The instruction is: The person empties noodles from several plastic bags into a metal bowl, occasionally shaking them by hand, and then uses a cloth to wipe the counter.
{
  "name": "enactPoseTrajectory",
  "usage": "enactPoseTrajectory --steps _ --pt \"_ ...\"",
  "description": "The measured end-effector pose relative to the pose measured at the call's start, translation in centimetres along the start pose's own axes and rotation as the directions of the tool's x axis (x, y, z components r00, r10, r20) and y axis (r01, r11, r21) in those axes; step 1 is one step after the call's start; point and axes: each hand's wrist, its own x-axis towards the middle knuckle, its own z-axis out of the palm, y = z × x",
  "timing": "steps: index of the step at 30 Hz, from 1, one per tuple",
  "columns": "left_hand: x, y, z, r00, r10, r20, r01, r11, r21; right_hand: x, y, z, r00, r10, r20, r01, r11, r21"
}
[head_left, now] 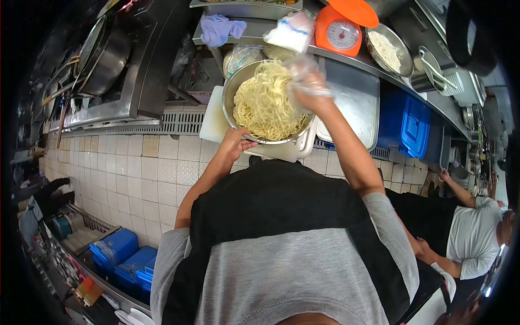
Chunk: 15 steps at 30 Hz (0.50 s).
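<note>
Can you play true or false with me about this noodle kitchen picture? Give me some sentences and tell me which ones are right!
1. The big metal bowl is full of yellow noodles. True.
2. The left hand holds the bowl's near rim. True.
3. The right hand is bare. False: it wears a clear plastic glove and is up over the noodles.
4. The kitchen scale on the counter is green. False: it is orange with a round white dial.
5. A blue crate stands under the counter. True.
6. Nobody else is in the kitchen. False: another person in a white shirt is at the right.
</note>
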Motion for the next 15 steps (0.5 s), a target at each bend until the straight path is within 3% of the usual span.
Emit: enactPoseTrajectory --steps 2,5,6,7,9,10,11,13,14,15 --pt "0.3 -0.2 -0.4 1.0 -0.012 0.004 0.011 1.0 0.022 0.8 0.0 1.1 0.929 0.088 0.36 0.068 0.915 -0.399" --pt "0.2 -0.1 -0.1 0.999 -0.039 0.004 0.039 0.999 0.004 -0.6 4.3 3.6 0.9 0.084 0.427 0.064 0.945 -0.32" --pt "0.2 -0.3 -0.1 1.0 -0.002 0.014 0.002 1.0 0.017 -0.6 3.0 3.0 0.783 0.165 0.599 -0.016 0.969 -0.245" --pt "0.2 -0.3 -0.1 0.999 0.034 0.024 -0.035 0.999 0.031 -2.0 3.3 3.2 0.789 0.169 0.59 -0.022 0.968 -0.249" --pt "0.3 -0.2 0.1 0.999 0.035 0.041 -0.037 0.998 0.055 -5.0 6.2 4.8 0.889 -0.077 0.452 0.347 0.757 -0.554" --pt "0.0 -0.1 0.3 0.999 0.025 0.046 -0.027 0.999 0.04 -5.7 7.2 5.6 0.933 -0.073 0.351 0.247 0.841 -0.481" --pt "-0.3 0.1 0.3 0.999 0.017 0.052 -0.019 0.999 0.03 -5.2 6.5 5.0 0.941 -0.067 0.331 0.233 0.839 -0.492" --pt "0.5 -0.5 -0.4 0.997 0.022 0.074 -0.027 0.997 0.073 -3.5 4.0 3.5 0.87 0.206 0.448 -0.018 0.921 -0.39" --pt "0.6 -0.5 -0.4 0.998 0.015 0.053 -0.018 0.999 0.046 -3.4 6.2 5.1 0.949 0.053 0.312 0.069 0.928 -0.367" --pt "0.4 -0.3 -0.3 0.999 0.007 0.032 -0.007 1.0 0.018 -2.2 5.2 4.0 0.958 0.06 0.282 0.051 0.928 -0.37"
